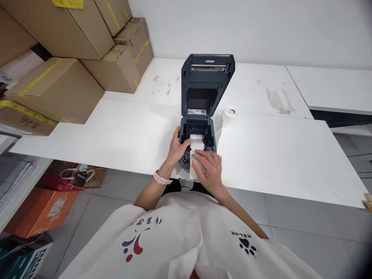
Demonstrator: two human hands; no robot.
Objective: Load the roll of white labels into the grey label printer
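A dark blue-grey label printer (182, 152) stands on the white table with its lid (200, 84) raised. A white label strip (197, 146) runs from inside the printer over its front edge. My left hand (175, 150) grips the printer's left wall, its thumb reaching inside to the edge of the strip. Across the strip lies my right hand (209, 169), fingers stretched out and touching the paper near the printer's front. The label roll inside is mostly hidden.
Behind the printer's right side stands a small white roll (229, 112). Stacked cardboard boxes (58, 87) fill the table's left end. Its front edge (279, 197) runs close to my body. An orange box (43, 211) sits low at the left.
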